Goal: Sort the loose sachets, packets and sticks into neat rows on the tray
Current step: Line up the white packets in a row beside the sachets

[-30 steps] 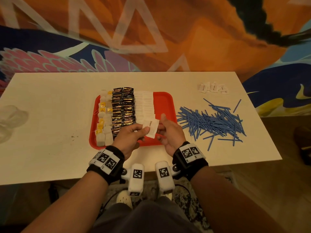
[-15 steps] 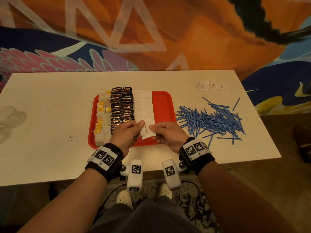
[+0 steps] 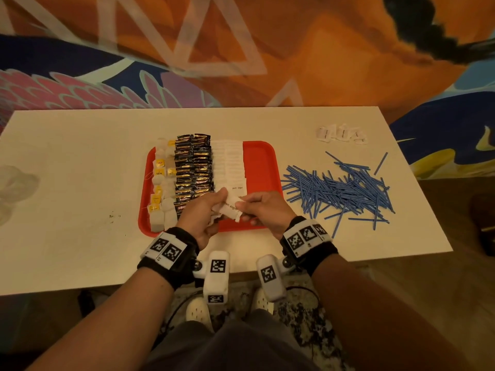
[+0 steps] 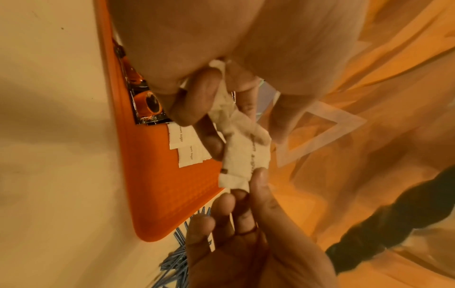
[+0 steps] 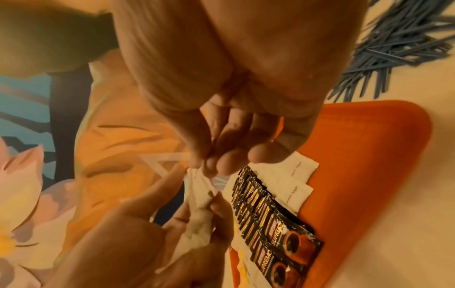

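A red tray (image 3: 261,167) holds rows of tea bags (image 3: 160,183), black coffee packets (image 3: 194,167) and white brown-sugar sachets (image 3: 230,164). Above the tray's near edge my left hand (image 3: 203,212) grips a small bunch of white sachets (image 3: 229,208) (image 4: 242,155) (image 5: 200,196). My right hand (image 3: 261,207) pinches the end of one sachet in that bunch between thumb and fingertips. Laid sachets (image 4: 183,144) (image 5: 293,181) printed "brown sugar" lie just beyond the hands.
A heap of blue sticks (image 3: 340,188) lies on the white table (image 3: 80,162) right of the tray. More white sachets (image 3: 341,133) sit at the far right. The tray's right third is bare red. The table's near edge is by my wrists.
Both hands have come down and together over the tray's near edge. The sachet held up a second ago is now low, pinched between both hands.
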